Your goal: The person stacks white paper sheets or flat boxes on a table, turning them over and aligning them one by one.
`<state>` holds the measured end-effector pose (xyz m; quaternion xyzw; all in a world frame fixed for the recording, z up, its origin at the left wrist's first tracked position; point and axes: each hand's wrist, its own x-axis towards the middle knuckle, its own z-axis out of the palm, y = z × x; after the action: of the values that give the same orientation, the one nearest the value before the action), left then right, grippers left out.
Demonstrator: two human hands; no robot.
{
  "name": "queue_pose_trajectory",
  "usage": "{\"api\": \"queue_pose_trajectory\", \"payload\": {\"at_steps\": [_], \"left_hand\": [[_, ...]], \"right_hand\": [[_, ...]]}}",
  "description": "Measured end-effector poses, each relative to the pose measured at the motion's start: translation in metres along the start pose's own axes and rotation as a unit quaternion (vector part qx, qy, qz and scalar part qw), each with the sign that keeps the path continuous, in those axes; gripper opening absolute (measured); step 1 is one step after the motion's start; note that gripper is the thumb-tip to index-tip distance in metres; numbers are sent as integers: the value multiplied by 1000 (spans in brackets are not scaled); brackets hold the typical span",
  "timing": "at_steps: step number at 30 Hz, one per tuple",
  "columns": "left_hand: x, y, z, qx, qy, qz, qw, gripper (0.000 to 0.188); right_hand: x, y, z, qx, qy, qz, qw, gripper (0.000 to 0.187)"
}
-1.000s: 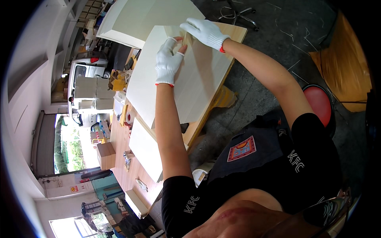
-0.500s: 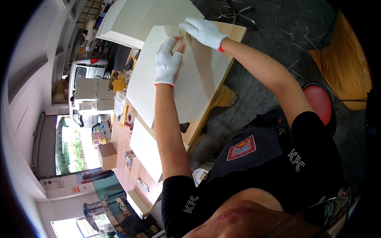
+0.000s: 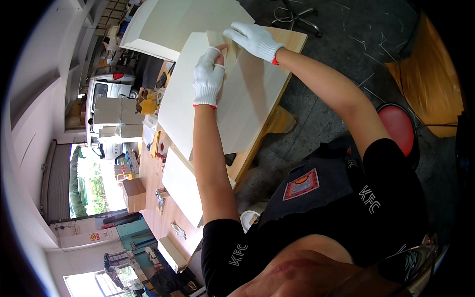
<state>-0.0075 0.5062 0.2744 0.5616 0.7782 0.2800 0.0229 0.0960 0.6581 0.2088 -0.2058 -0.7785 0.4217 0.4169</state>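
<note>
My left hand (image 3: 208, 76) wears a white knitted glove that leaves the thumb and index fingertips bare. Those fingers are closed at a thin, pale, see-through strip (image 3: 214, 38), which stands up from a large board. The board (image 3: 180, 94) is flat and white, with pale wood-grain sheet (image 3: 242, 109) over its right part. My right hand (image 3: 253, 40), in a full white glove with a red cuff edge, lies palm down near the strip's right side. Its fingers are stretched out flat. The strip's lower end is partly hidden behind my left hand.
Another pale panel (image 3: 183, 22) lies beyond the board. A wooden workbench (image 3: 151, 175) at left carries a cardboard box (image 3: 133, 194), a tape roll (image 3: 162, 147) and small tools. A red round stool (image 3: 397, 129) stands at right, with a wheeled chair base (image 3: 294, 20) farther off.
The thumb of my left hand has drawn in toward the index finger, and the strip stands slightly more upright. My right hand has stayed in place.
</note>
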Motion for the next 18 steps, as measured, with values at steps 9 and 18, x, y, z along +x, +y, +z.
{"api": "queue_pose_trajectory", "payload": {"at_steps": [9, 18], "left_hand": [[1, -5, 5, 28, 27, 55, 998, 31], [0, -13, 6, 10, 58, 88, 994, 27]], "right_hand": [[1, 5, 3, 13, 15, -14, 1000, 43], [-3, -7, -2, 22, -5, 0, 1000, 44]]}}
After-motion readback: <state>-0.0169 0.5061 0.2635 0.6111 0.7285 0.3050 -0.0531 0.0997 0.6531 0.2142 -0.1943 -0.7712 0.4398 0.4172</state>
